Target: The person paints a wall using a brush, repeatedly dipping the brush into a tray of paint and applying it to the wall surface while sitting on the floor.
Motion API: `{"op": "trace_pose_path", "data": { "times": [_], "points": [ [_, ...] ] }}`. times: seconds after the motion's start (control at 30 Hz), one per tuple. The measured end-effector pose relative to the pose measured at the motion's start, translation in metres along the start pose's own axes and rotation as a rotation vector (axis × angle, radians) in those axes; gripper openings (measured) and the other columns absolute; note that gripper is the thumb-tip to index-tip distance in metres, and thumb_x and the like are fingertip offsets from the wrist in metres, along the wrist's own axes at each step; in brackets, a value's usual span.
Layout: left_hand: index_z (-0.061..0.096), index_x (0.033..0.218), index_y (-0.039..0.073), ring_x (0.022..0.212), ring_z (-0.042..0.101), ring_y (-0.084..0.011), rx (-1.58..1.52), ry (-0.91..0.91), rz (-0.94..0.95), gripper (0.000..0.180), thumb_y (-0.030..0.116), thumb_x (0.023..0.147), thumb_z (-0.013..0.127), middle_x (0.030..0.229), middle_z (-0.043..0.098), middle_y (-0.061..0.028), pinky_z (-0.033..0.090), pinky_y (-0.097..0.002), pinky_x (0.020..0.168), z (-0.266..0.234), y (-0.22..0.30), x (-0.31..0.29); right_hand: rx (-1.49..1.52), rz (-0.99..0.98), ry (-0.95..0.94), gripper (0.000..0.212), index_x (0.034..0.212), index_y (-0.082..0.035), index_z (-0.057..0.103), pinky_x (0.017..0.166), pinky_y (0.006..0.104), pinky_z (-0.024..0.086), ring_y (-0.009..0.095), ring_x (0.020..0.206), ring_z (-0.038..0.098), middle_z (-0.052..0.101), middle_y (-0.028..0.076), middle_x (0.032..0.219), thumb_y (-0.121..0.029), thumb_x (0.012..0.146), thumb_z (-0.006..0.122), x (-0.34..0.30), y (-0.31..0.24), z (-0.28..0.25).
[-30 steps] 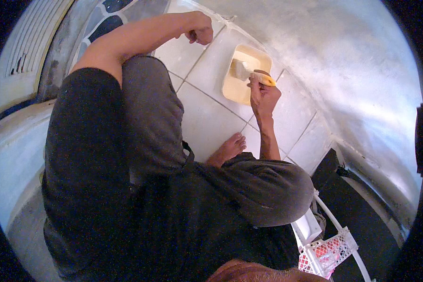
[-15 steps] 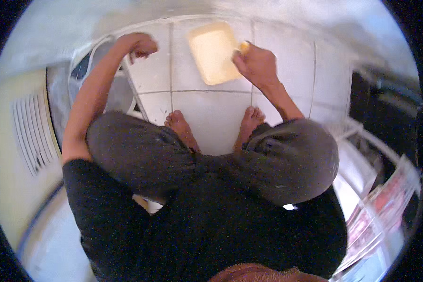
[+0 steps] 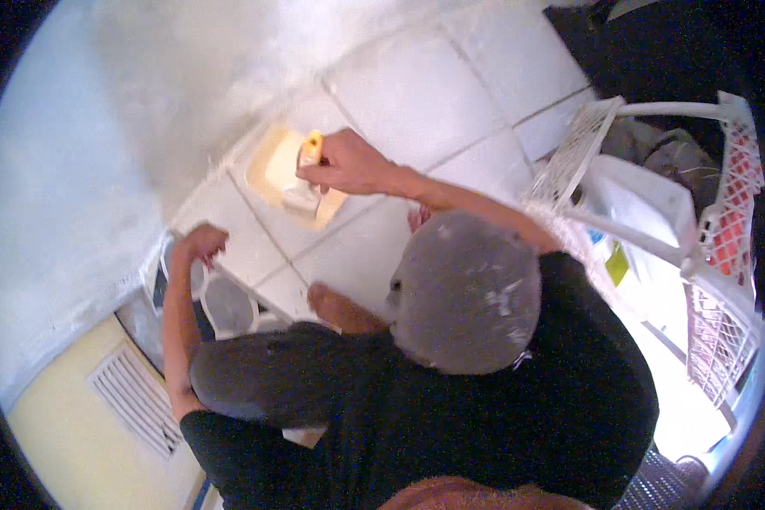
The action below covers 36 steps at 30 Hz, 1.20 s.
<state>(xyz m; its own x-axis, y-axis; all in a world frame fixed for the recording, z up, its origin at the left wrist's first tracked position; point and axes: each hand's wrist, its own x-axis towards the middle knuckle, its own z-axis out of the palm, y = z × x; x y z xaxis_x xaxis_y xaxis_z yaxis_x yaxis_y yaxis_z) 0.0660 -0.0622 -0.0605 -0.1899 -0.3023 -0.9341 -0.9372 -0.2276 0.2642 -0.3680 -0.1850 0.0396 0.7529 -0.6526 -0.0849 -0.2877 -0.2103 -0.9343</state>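
Observation:
My right hand (image 3: 344, 161) is closed round a paintbrush (image 3: 302, 201). Its yellow handle end sticks up above the fist, and its pale, broad end points down over a shallow cream-coloured rectangular tray (image 3: 262, 166). The tray lies on the white tiled floor (image 3: 416, 93), close to the foot of the wall. My left hand (image 3: 204, 242) hangs to the left of the tray, apart from it, its fingers loosely curled with nothing visible in them. Below that hand is a grey and white patterned thing (image 3: 228, 308).
A pale wall (image 3: 68, 127) rises ahead and to the left. At lower left stands a cream panel with a slatted vent (image 3: 134, 398). A white lattice-sided rack (image 3: 646, 234) holding bags stands at right. My bent knees (image 3: 467, 293) frame the floor before me.
The view has turned, so the wall and rack show more. My right hand has brought the brush over the tray, its broad end now visible. The left hand stays loosely curled.

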Motion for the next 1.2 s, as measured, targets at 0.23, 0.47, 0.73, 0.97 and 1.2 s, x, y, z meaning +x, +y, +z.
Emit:
{"op": "trace_pose_path", "data": {
  "times": [0.23, 0.47, 0.73, 0.97, 1.2],
  "points": [
    [0.062, 0.078, -0.004, 0.057, 0.059, -0.0254, -0.366, 0.007, -0.240, 0.039, 0.033, 0.082, 0.049, 0.068, 0.058, -0.0137, 0.056, -0.0396, 0.049, 0.009, 0.005, 0.011, 0.709, -0.246, 0.651, 0.019, 0.103, 0.005, 0.060, 0.064, 0.0293, 0.056, 0.019, 0.072, 0.066, 0.067, 0.014, 0.085, -0.007, 0.089, 0.053, -0.027, 0.017, -0.131],
    [0.064, 0.077, -0.003, 0.060, 0.058, -0.0230, -0.208, 0.054, -0.271, 0.034, 0.028, 0.077, 0.049, 0.071, 0.058, -0.0137, 0.059, -0.0389, 0.055, -0.005, 0.056, -0.010, 0.770, -0.391, 1.061, 0.020, 0.106, 0.006, 0.058, 0.071, 0.0312, 0.056, 0.022, 0.078, 0.066, 0.065, 0.015, 0.092, -0.004, 0.089, 0.052, -0.051, 0.027, -0.209],
    [0.061, 0.077, 0.004, 0.057, 0.061, -0.0186, -0.018, -0.007, -0.201, 0.017, 0.021, 0.076, 0.056, 0.067, 0.062, -0.0082, 0.051, -0.0347, 0.053, -0.002, 0.061, -0.012, 0.776, -0.335, 0.824, 0.022, 0.106, 0.007, 0.058, 0.072, 0.0322, 0.056, 0.022, 0.079, 0.066, 0.065, 0.016, 0.092, -0.002, 0.086, 0.058, -0.028, -0.004, -0.150],
    [0.061, 0.077, 0.000, 0.052, 0.053, -0.0178, -0.097, -0.016, -0.234, 0.027, 0.025, 0.075, 0.051, 0.061, 0.053, -0.0067, 0.056, -0.0369, 0.054, -0.002, 0.073, -0.020, 0.787, -0.358, 0.646, 0.025, 0.108, 0.007, 0.058, 0.075, 0.0329, 0.056, 0.023, 0.081, 0.066, 0.066, 0.016, 0.091, 0.001, 0.084, 0.059, -0.003, -0.025, -0.112],
    [0.059, 0.072, 0.001, 0.051, 0.056, -0.0190, -0.342, 0.079, -0.442, 0.024, 0.023, 0.078, 0.054, 0.059, 0.054, -0.0075, 0.054, -0.0350, 0.047, -0.003, 0.100, -0.039, 0.645, -0.476, 1.000, 0.019, 0.102, 0.007, 0.061, 0.077, 0.0325, 0.054, 0.019, 0.081, 0.064, 0.064, 0.011, 0.091, 0.001, 0.085, 0.058, 0.019, -0.011, -0.164]
  ]
}}
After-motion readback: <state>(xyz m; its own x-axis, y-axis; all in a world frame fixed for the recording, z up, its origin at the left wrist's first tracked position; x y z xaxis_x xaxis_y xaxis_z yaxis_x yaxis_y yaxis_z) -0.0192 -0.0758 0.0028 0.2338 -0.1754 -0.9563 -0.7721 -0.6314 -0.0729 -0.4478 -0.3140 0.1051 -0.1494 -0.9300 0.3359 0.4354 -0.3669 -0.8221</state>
